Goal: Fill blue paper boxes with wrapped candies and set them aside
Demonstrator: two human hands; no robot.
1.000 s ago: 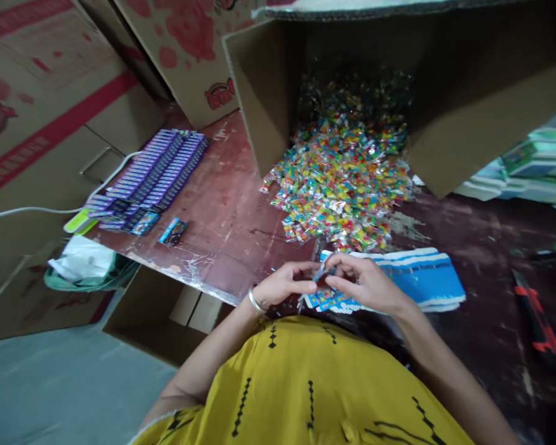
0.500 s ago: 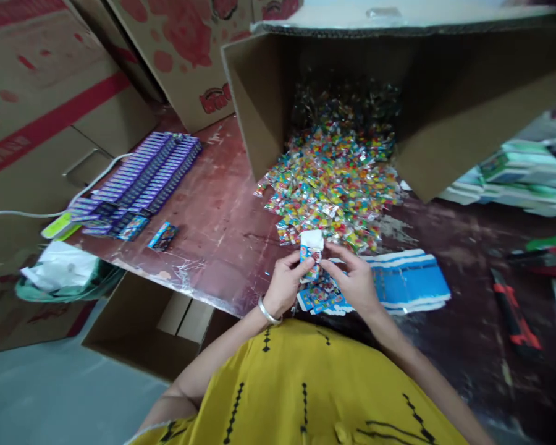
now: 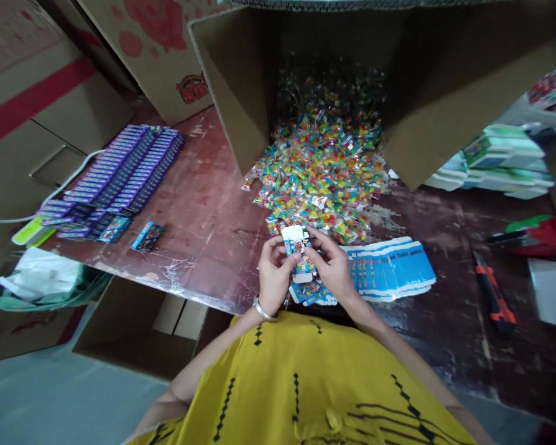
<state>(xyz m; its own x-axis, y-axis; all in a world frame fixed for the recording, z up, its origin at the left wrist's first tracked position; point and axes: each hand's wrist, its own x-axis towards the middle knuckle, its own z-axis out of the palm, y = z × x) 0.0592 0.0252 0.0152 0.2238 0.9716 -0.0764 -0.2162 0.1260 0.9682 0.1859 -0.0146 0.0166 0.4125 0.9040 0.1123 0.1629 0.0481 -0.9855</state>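
Note:
Between my two hands is a small blue printed carton [image 3: 301, 262] with white end flaps standing out at its top and bottom. My left hand [image 3: 275, 275], a bangle at its wrist, grips the carton's left side with the thumb on its front. On the other side my right hand [image 3: 331, 266] holds it with thumb and fingers near the upper right edge. Beneath and to the right lies a fanned row of flat blue cartons [image 3: 391, 269]. Just beyond my hands spreads a heap of small clear packets of colourful candy [image 3: 324, 173], spilling from a cardboard box [image 3: 234, 93] on its side.
On the left are rows of purple packs [image 3: 115, 173], a loose blue box [image 3: 147, 237] and a white cable [image 3: 67, 185]. To the right lie a red-and-black cutter knife [image 3: 495, 293], red-handled scissors [image 3: 544, 236] and stacked green-white cartons [image 3: 503, 161]. An open cardboard box [image 3: 120, 334] stands below the table edge.
The carton now shows more of its printed front and a white flap at its lower end. My fingers have shifted around it. The whole view has moved slightly.

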